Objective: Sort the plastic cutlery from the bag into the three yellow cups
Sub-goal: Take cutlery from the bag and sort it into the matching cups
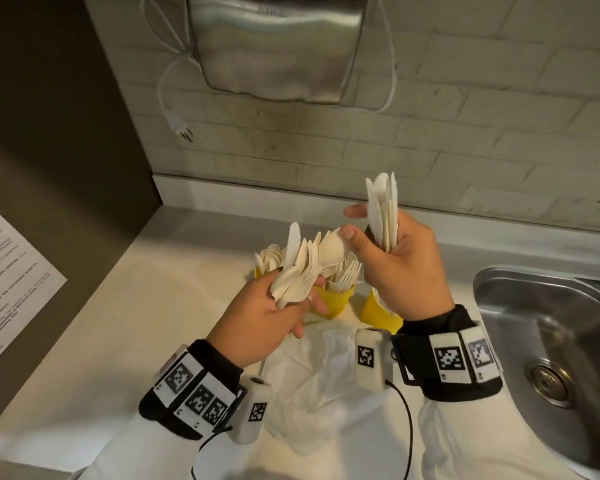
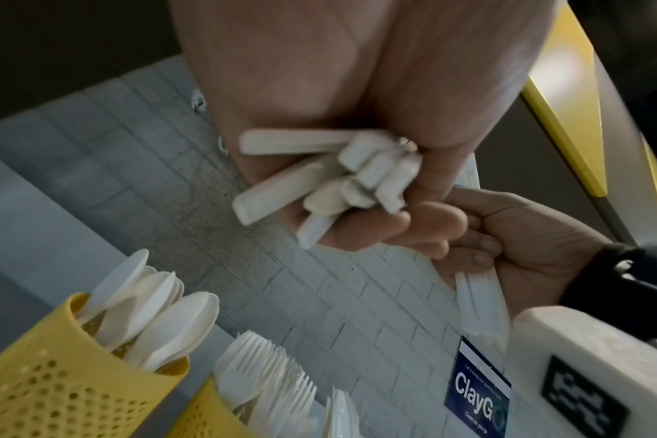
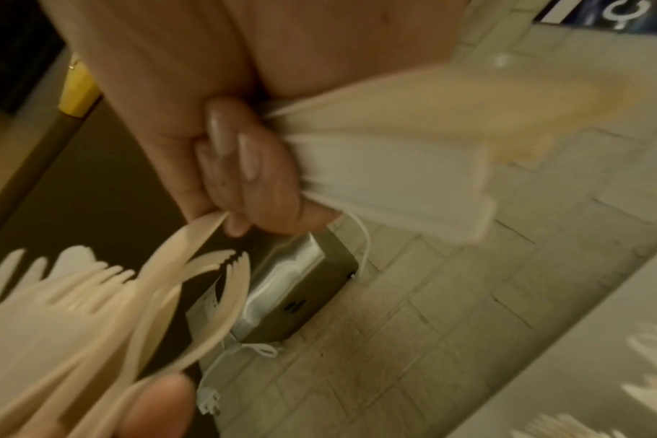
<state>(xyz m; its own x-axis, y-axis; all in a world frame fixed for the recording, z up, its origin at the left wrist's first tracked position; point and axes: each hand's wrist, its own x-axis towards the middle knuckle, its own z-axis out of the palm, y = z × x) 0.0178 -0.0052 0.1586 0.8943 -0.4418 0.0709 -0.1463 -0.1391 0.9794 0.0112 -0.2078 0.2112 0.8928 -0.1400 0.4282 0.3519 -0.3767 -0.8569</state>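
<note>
Gripping a mixed bundle of cutlery (image 1: pixel 293 271), the left hand (image 1: pixel 267 317) hovers above three yellow cups (image 1: pixel 333 301); the right hand (image 1: pixel 402 268) clenches several knives (image 1: pixel 383 209) upright, its thumb on a spoon (image 1: pixel 329 251). The bag (image 1: pixel 326 375) lies crumpled nearer.

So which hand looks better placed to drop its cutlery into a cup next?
Probably the right hand: it grips a sorted bunch of knives above the right-most cup. The left hand holds a mixed bundle.
</note>
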